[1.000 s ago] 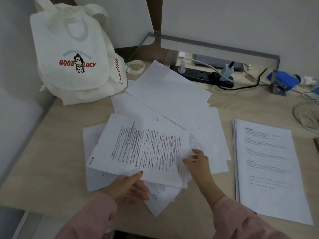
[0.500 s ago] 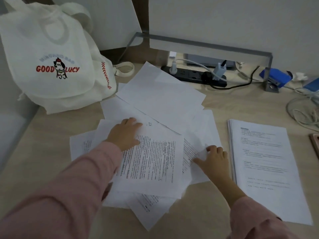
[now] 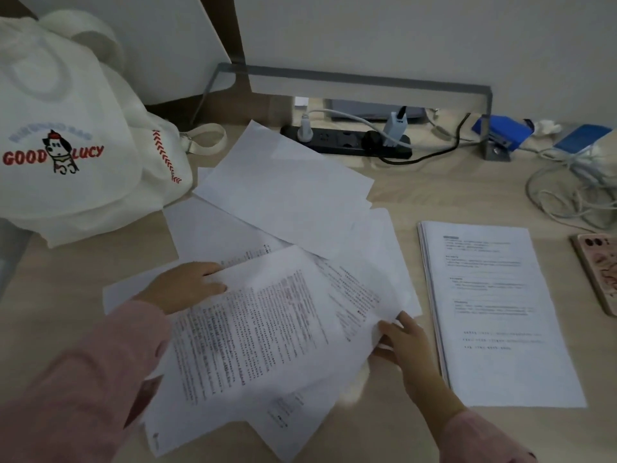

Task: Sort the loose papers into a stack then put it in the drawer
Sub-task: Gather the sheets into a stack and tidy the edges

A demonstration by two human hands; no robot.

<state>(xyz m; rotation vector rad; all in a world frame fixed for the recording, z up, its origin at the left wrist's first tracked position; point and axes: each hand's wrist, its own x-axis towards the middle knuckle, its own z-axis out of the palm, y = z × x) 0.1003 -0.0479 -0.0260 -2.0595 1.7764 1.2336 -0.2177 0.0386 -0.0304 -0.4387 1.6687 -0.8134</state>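
Between left hand (image 3: 185, 289) and right hand (image 3: 405, 342), printed sheet (image 3: 267, 332), fingers (image 3: 213, 277) seemingly pinching its edges.

The papers (image 3: 260, 329) are white with black print. The bag (image 3: 66, 105) is cream with red letters and red stitch marks. The worktop (image 3: 434, 195) is pale wood grain, the power strip (image 3: 344, 143) black, the sleeves (image 3: 83, 379) pink.

Papers (image 3: 283, 195), bag (image 3: 66, 128), perhaps phone (image 3: 597, 272) on desk (image 3: 434, 195)
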